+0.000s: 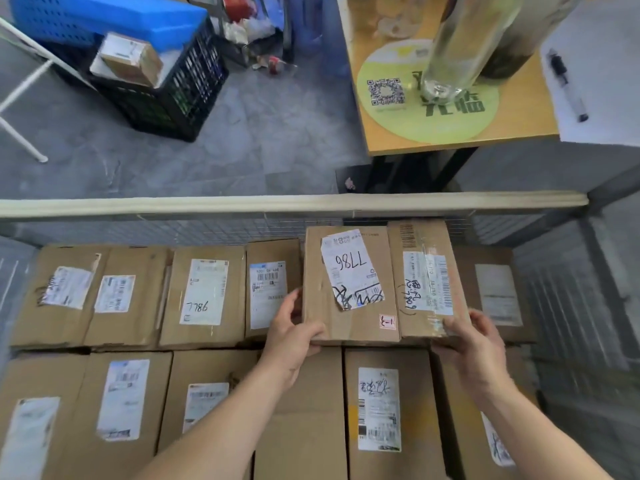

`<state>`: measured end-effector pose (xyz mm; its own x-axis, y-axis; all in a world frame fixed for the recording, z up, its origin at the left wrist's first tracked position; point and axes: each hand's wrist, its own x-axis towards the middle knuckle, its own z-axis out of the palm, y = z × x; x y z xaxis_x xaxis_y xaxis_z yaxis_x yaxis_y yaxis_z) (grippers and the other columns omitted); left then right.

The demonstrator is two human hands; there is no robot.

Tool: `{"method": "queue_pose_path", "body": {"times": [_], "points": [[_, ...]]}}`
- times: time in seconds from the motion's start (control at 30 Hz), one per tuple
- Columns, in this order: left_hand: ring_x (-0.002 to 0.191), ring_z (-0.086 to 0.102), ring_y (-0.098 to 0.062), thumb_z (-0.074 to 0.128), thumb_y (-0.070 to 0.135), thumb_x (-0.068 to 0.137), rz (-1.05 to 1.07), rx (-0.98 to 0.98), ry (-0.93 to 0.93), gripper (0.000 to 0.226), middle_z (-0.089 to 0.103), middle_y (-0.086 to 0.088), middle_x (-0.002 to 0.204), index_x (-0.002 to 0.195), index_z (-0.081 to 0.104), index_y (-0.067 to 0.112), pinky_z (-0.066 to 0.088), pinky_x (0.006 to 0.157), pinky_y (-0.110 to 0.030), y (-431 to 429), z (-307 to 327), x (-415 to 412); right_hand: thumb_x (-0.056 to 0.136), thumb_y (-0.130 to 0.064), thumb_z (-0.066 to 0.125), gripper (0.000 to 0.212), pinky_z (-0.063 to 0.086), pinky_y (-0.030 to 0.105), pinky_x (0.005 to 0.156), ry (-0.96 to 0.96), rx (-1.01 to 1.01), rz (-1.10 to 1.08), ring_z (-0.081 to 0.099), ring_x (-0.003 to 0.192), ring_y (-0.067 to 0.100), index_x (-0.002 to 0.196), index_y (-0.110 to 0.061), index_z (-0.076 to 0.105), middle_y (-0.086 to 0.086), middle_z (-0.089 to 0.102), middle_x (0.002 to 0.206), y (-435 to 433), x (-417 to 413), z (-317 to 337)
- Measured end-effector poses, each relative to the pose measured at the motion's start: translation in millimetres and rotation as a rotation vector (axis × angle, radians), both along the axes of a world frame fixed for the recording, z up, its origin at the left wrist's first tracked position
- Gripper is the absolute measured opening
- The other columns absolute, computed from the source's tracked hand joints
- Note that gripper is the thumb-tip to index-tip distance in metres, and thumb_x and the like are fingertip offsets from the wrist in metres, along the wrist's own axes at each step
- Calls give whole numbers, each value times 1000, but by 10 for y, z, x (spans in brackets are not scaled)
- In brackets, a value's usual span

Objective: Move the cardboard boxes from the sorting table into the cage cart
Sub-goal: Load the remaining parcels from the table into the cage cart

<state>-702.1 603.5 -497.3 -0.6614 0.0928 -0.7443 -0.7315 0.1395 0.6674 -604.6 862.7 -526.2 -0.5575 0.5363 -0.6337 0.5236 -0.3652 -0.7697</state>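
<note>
Left hand [294,336] and right hand [475,348] curled round two cardboard boxes [349,323], centre frame, over packed cage cart [277,204] (mesh wall behind), wooden surface [398,142] upper right, black crate [173,105] on grey floor [270,150] upper left

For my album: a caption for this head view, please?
The left hand and right hand grip two boxes side by side over the packed cage cart.
</note>
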Motion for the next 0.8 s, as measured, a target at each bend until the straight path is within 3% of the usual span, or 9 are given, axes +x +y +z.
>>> {"method": "queue_pose_path", "body": {"times": [0.13,0.33,0.57,0.67,0.8], "points": [[107,63,-18,60,-4,88,35,-7,-22,77,63,11,117,150,37,34,54,96,-53,54,-139,-50,93,-8,64,21,56,52,88,-1,-26,-6,73,103,30,111,-16,57,11,74,112,28,-100,-100],[111,63,-17,61,-2,89,54,-30,-46,79,62,7,128,154,33,33,52,99,-53,50,-248,-69,93,-5,63,27,58,46,84,-14,-37,35,75,97,26,116,-15,55,10,73,113,40,-174,-197],[113,62,-19,61,-3,88,23,-185,-1,71,60,19,114,149,42,29,53,100,-51,47,-344,-52,89,5,65,36,59,48,88,-55,38,121,72,103,28,115,-19,59,7,72,112,-32,-180,-217],[116,62,-19,62,-1,89,13,-220,11,71,63,11,129,149,41,29,52,102,-50,10,-342,-40,88,4,67,36,59,41,82,-42,54,142,72,102,26,115,-19,59,7,72,111,-96,-189,-194],[117,60,-19,64,1,91,-25,-277,59,68,58,7,135,150,41,25,51,103,-48,-32,-262,-28,87,0,71,39,59,41,85,-57,73,165,71,105,25,117,-21,61,4,74,111,-124,-195,-201]]}}
